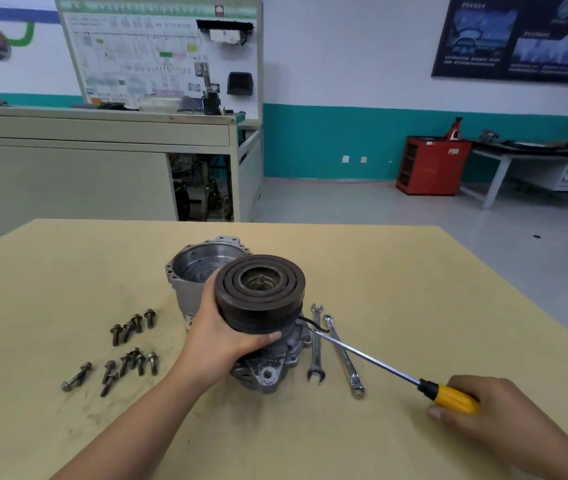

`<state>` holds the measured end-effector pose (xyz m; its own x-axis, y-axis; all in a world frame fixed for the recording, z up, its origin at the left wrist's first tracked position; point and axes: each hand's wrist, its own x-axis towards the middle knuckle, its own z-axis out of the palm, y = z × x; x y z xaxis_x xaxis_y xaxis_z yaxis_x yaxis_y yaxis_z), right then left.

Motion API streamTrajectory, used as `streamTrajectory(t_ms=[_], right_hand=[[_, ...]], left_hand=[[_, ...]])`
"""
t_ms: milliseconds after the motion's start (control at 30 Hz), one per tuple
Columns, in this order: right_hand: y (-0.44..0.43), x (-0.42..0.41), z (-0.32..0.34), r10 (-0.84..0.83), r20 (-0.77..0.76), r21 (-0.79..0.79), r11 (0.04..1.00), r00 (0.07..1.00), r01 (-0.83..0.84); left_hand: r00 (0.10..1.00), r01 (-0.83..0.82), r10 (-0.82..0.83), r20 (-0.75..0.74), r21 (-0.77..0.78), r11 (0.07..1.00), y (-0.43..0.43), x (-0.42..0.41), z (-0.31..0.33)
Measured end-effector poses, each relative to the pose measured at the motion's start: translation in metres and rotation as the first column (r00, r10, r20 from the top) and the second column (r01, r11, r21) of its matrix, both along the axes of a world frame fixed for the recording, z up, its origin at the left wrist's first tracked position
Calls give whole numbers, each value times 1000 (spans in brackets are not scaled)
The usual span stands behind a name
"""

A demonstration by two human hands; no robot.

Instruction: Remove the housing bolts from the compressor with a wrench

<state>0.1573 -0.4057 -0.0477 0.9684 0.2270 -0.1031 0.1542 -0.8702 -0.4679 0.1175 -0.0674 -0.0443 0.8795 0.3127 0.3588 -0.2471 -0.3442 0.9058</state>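
Left hand (218,336) grips the black pulley (260,289) on top of the compressor (268,367). Fingers are curled round its left side and one digit lies along the near rim. Closed grip, holds the pulley only.

Right hand (483,410) is clamped round the yellow handle of a screwdriver (372,360), fingers folded over it. It sits at 4 o'clock from the compressor, well apart. The shaft runs toward 10 o'clock and ends at the compressor body just under the pulley's right edge, by a short black wire (310,323). Can't tell what the tip bears on.

Compressor stands on the table (414,289) with the pulley up, directly under the left hand.

Open-end wrench (316,358) and second wrench (350,370) lie flat at 3 o'clock, just beside the compressor. Neither hand touches them. The screwdriver shaft crosses over both.

Bolts are out and loose on the table at 9 o'clock from the compressor, left of the left wrist:
- upper cluster (136,323)
- lower cluster (132,358)
- long bolt (76,376), farthest out at 8 o'clock

Aluminium housing shell (185,268) sits at 11 o'clock, open mouth up, right behind the pulley and left hand.
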Motion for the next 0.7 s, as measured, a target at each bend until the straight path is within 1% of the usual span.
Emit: streamTrajectory(t_ms=[100,167,233,300,333,400,467,567,633,700], right_hand=[[-11,5,9,-15,-10,8,1000,1000,15],[-14,4,10,-85,-45,137,986,995,91],[-10,4,6,-156,-126,269,945,980,185],[3,4,0,-181,-165,346,910,970,229],[12,5,-2,-185,-159,367,901,970,232],[30,7,-7,-203,-111,358,905,973,229],[48,9,-14,-235,-37,307,922,971,235],[76,7,-25,-281,50,322,913,958,250],[87,7,-32,-309,79,287,918,948,275],[93,5,-35,-337,87,272,913,937,303]], left_hand=[[1000,0,0,-13,26,1000,0,-3,2],[999,5,-3,-41,60,998,1,-12,1],[997,42,-36,-68,84,996,2,-25,-1],[995,61,-50,-91,118,991,5,-41,-5],[994,59,-45,-103,135,989,6,-49,-6],[992,59,-37,-124,180,982,9,-62,-10],[989,49,-14,-144,240,969,8,-74,-20],[990,45,5,-142,345,937,4,-86,-39],[990,50,2,-138,370,928,0,-90,-51],[990,58,-8,-143,353,934,-3,-94,-59]])
